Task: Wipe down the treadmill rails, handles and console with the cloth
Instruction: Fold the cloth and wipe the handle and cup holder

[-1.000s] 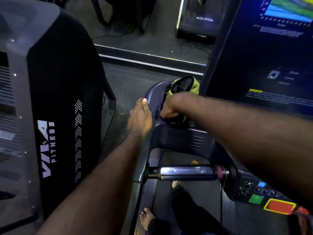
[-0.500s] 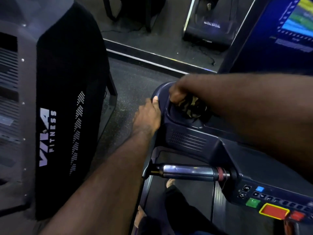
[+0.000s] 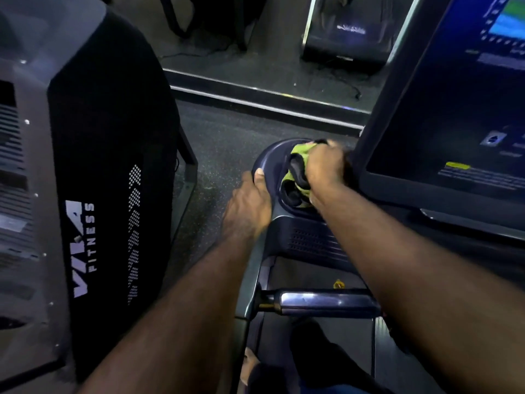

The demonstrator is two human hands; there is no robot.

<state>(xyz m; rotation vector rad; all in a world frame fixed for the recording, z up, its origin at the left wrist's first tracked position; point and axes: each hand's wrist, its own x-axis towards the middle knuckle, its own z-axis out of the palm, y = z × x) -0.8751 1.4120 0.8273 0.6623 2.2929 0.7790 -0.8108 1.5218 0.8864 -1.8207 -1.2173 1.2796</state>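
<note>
White lettering "VIA FITNESS" [image 3: 82,248] runs sideways up black perforated housing of neighbouring machine [image 3: 113,137], near its lower front edge, on my left. Dark touchscreen of treadmill console [image 3: 454,115] on my right carries white lines of text and small yellow label [image 3: 458,166] at its lower edge: too blurred, I can't read any. White logo on black treadmill hood beyond floor strip [image 3: 350,29]: smeared, unreadable.

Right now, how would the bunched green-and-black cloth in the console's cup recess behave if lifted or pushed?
The green-and-black cloth is probably floppy: it bunches in folds under the grip of the right hand. Likely light, since one hand wads it. Pushed, it should crumple against the dark round cup recess rather than roll.
</note>
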